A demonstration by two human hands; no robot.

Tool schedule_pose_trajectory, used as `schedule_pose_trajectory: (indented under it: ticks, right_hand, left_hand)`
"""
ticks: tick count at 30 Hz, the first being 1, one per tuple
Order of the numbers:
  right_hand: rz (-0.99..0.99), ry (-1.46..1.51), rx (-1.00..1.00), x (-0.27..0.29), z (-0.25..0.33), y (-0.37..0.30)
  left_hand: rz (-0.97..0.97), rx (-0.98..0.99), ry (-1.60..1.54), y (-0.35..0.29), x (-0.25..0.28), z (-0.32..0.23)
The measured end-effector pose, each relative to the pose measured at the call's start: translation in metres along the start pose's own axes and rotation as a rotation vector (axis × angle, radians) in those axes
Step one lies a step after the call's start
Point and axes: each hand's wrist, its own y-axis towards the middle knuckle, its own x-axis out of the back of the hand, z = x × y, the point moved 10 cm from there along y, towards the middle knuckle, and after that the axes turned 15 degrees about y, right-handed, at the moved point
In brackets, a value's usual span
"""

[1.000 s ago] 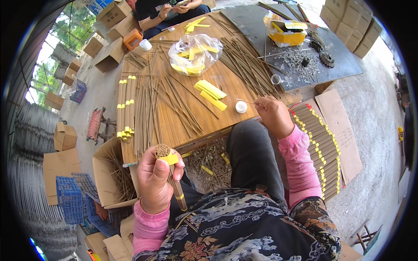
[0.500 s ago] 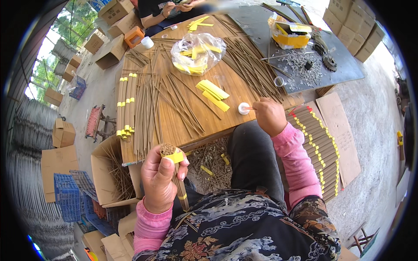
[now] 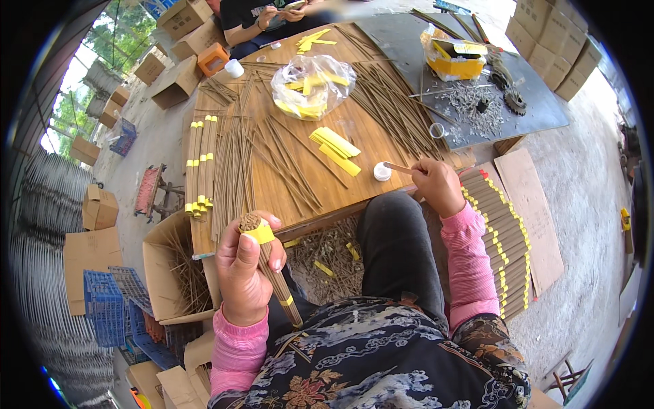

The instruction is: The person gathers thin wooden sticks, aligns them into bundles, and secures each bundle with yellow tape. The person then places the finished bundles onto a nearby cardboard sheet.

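Observation:
My left hand (image 3: 246, 273) is closed round a bundle of brown incense sticks (image 3: 276, 281), tilted with its upper end toward the table. A yellow paper band (image 3: 260, 234) wraps the bundle near that end, and another yellow band circles it lower down. My right hand (image 3: 439, 185) pinches a thin flat wooden stick (image 3: 402, 168), its tip just above a small white pot (image 3: 382, 172) at the table's near edge. Yellow paper strips (image 3: 335, 150) lie on the table beyond the pot.
Loose brown sticks (image 3: 279, 160) and banded bundles (image 3: 199, 163) cover the wooden table's left. A plastic bag of yellow strips (image 3: 313, 87) sits farther back. Finished-looking bundles (image 3: 501, 238) lie at right on cardboard. A person's hand (image 3: 269, 17) shows across the table. An open carton (image 3: 170, 273) stands at left.
My right hand has moved right and slightly down, drawing the flat stick's tip out of the white pot. My left hand and its bundle have shifted slightly left.

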Motion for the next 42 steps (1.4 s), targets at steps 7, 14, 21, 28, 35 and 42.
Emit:
schedule_pose_trajectory:
  ticks: [7, 14, 21, 28, 35, 42]
  right_hand:
    - [0.190, 1.173, -0.249, -0.017, 0.054, -0.034]
    - [0.575, 1.350, -0.082, -0.072, 0.167, -0.069]
    - [0.654, 1.315, 0.003, -0.093, 0.198, -0.083]
    - [0.630, 1.194, 0.186, -0.095, 0.221, -0.092]
    - [0.599, 1.103, 0.326, -0.096, 0.232, -0.094]
    - [0.617, 1.076, 0.321, -0.098, 0.236, -0.095]
  left_hand:
    - [0.019, -0.018, -0.139, 0.000, 0.006, -0.009]
    - [0.044, -0.076, -0.213, -0.008, 0.006, -0.028]
    - [0.053, -0.111, -0.245, -0.020, 0.012, -0.041]
    - [0.076, -0.133, -0.335, -0.024, 0.015, -0.043]
    - [0.062, -0.143, -0.335, -0.029, 0.017, -0.048]
    - [0.095, -0.158, -0.340, -0.030, 0.015, -0.049]
